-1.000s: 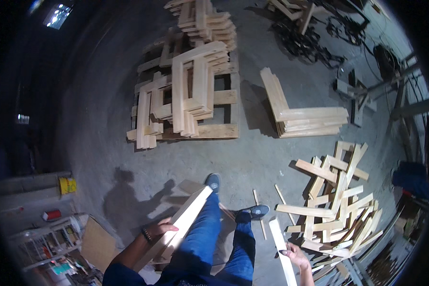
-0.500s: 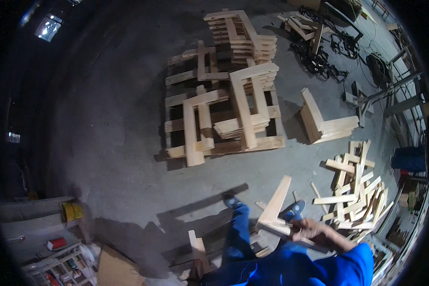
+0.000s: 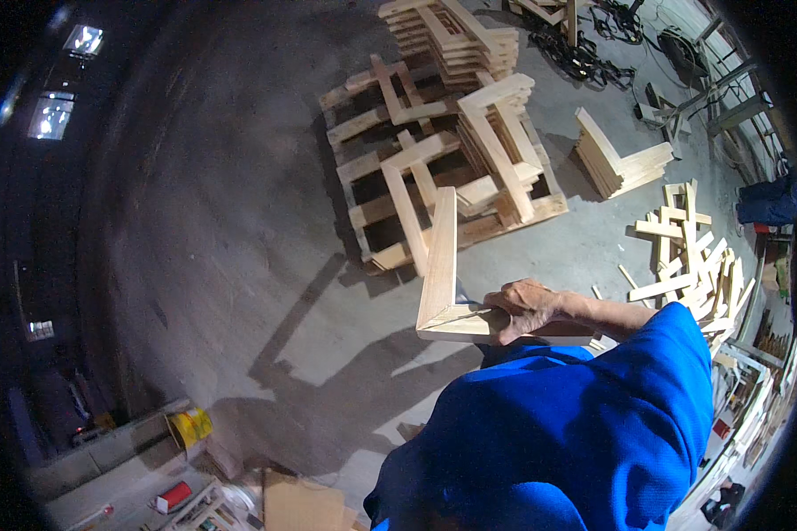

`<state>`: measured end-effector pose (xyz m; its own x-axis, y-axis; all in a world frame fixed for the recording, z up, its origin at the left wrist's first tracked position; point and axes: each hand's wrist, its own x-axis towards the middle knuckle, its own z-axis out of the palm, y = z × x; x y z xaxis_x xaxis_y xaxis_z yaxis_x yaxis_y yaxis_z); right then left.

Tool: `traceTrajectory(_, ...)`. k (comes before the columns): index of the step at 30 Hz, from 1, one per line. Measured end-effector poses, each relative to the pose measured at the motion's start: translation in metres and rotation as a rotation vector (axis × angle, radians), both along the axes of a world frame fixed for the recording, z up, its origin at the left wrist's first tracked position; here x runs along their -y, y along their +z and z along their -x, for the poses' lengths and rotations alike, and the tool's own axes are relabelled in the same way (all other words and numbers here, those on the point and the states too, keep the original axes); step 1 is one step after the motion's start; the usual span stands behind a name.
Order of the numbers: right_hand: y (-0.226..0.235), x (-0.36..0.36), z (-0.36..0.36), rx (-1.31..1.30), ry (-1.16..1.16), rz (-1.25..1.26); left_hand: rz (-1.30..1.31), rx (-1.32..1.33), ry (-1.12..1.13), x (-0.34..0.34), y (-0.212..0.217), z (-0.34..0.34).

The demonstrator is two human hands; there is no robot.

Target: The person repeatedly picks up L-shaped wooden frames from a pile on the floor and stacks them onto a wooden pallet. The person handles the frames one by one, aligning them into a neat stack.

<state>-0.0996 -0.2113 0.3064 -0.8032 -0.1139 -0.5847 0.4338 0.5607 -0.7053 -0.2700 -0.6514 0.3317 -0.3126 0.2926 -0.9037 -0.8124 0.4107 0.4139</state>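
Note:
My right hand (image 3: 527,310) is closed around one arm of an L-shaped wooden frame piece (image 3: 438,265), held up in front of my body. The piece's other arm points away from me, toward a wooden pallet (image 3: 374,211) on the floor. Several similar L-shaped pieces lie stacked on that pallet, among them a near right stack (image 3: 496,159) and a taller far stack (image 3: 469,44). My left hand does not show; my blue clothing fills the lower middle.
Right of the pallet stands a separate stack of L-shaped pieces (image 3: 624,168). Nearer, a loose pile of wooden pieces (image 3: 682,257) lies on the concrete floor. Black straps (image 3: 580,80) lie far right. At lower left are a yellow bucket (image 3: 190,427) and a cardboard sheet (image 3: 305,504).
My right hand has raised the L-shaped piece and carried it left and forward, toward the pallet. The view has turned, and another wooden piece at lower left has gone from sight.

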Motion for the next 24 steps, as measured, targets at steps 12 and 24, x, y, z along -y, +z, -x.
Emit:
traceTrajectory(12,0.009,0.028,0.277,0.025,-0.572,0.651,-0.007,-0.050,0.068,0.048,0.018,0.226)
traceTrajectory(24,-0.041,0.071,0.547,0.154,-1.082,1.034,-0.086,-0.009,-0.109,0.075,-0.005,0.549)
